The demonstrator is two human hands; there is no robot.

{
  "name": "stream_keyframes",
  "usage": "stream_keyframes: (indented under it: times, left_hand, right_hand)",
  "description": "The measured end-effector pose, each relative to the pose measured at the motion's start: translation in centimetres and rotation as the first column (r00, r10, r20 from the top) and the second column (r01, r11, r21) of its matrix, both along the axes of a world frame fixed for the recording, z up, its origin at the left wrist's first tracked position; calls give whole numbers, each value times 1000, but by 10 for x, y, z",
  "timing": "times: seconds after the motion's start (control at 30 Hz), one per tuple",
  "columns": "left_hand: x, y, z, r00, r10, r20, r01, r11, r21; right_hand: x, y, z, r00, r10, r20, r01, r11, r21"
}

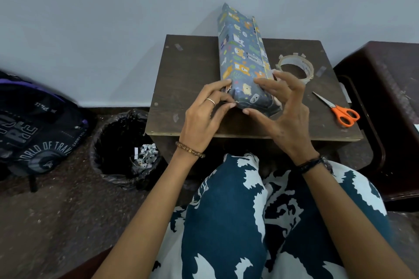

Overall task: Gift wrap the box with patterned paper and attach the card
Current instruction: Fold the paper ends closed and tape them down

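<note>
You sit at a small dark wooden worktop pushed against a plain pale wall, with a speckled floor below.

Your left hand has its fingers curled round the near left corner of the wrapped box, the thumb and a fingertip pinching the paper's edge there, probably to hold a fold flat. Your right hand arches over the near right end: its thumb presses the near lower edge and one fingertip rests on the top face, while the other fingers spread wide and lift off the paper. That bracing looks meant to keep the end flap closed until tape goes on.

The box lies lengthwise on the middle of the worktop, its near end between your hands and its far end overhanging the worktop's far edge toward the wall. It is long and slim, covered in grey-blue paper printed with small cartoon bears, with a seam running along its right top edge. No card shows.

A tape roll sits just right of the box, strips pre-cut on its rim. Orange-handled scissors lie near right. A bin with scraps stands on the floor, left.
</note>
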State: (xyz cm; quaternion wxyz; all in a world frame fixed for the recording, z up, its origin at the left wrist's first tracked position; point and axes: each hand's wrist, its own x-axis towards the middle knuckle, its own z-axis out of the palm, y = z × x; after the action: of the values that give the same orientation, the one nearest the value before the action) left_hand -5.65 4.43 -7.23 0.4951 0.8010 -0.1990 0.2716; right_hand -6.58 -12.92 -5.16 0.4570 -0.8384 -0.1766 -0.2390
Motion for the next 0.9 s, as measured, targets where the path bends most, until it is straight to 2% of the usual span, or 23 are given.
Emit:
stream_keyframes:
  times: [0.1, 0.23, 0.33, 0.6, 0.77, 0.9]
  left_hand:
    - [1, -7, 8, 999, 19, 30, -19, 1000, -13]
    - [0, -17, 16, 995, 59, 74, -59, 998, -10]
    - [1, -24, 21, 996, 69, 65, -67, 998, -20]
    - [5, -37, 72, 998, 54, 11, -51, 977, -208]
    - [-5, -31, 141, 998, 13, -55, -25, 977, -213]
    - [-15, -26, 191, 998, 34, -59, -43, 986, -159]
  right_hand:
    - [1, 5, 1, 996, -81, 44, 79, 996, 34]
    - [5, 9, 1, 983, -186, 3, 183, 969, 168]
    - [5, 10, 1, 978, -206, -32, 208, 945, 252]
    - [8, 12, 54, 988, -149, -51, 155, 860, 486]
    - [-6, 15, 122, 997, -60, -39, 72, 854, 515]
    - [-18, 9, 175, 997, 23, -79, 19, 872, 489]
